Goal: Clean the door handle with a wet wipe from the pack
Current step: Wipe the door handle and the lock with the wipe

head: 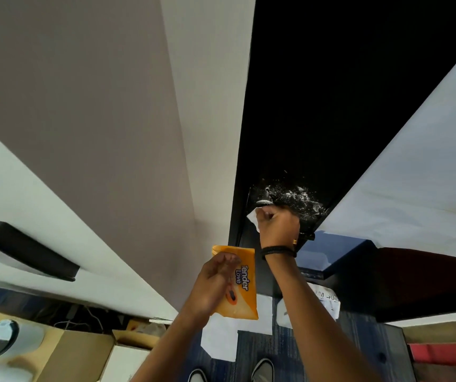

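Observation:
A black door stands ahead with white powdery smears around its handle. Only a small rounded part of the handle shows, just above my right hand. My right hand grips a white wet wipe and presses it against the door at the handle. A black band is on that wrist. Lower down, my left hand holds the orange wet wipe pack upright in front of the door's lower part.
A pale wall runs along the left of the door, a white panel along the right. White paper sheets lie on the blue carpet near my shoes. Cardboard boxes and cables sit at lower left.

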`<state>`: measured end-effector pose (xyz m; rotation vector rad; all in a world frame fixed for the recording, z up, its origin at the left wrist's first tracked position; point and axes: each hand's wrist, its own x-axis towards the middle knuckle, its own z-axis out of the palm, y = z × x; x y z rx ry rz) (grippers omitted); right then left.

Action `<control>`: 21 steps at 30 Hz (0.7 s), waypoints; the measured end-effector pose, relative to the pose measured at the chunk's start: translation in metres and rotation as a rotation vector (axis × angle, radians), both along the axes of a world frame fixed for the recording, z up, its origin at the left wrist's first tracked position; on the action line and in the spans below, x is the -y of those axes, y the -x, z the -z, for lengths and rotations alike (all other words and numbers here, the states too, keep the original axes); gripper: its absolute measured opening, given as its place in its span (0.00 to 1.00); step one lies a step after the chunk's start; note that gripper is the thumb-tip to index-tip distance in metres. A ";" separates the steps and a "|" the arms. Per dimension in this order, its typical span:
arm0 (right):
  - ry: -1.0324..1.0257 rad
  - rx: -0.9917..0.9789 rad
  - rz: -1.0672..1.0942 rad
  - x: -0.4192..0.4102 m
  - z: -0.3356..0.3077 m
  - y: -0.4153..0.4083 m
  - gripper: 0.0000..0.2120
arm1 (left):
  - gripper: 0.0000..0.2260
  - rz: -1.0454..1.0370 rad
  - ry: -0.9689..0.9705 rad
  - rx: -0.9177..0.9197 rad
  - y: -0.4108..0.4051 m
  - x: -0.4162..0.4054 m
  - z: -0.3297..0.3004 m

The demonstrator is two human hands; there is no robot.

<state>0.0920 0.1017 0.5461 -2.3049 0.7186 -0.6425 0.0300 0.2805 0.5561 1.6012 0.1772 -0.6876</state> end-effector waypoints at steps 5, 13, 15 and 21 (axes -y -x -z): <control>0.180 -0.108 0.106 -0.003 0.000 0.009 0.11 | 0.09 0.013 -0.017 0.027 -0.002 -0.005 0.005; 0.140 -0.183 0.102 -0.003 -0.016 0.002 0.13 | 0.12 0.038 -0.037 0.029 -0.010 0.001 0.011; 0.148 -0.147 0.124 -0.006 -0.015 0.002 0.13 | 0.13 0.040 -0.041 0.035 -0.012 0.000 0.011; 0.207 -0.194 0.062 -0.007 -0.014 0.015 0.09 | 0.11 0.039 -0.037 0.049 -0.015 -0.002 0.016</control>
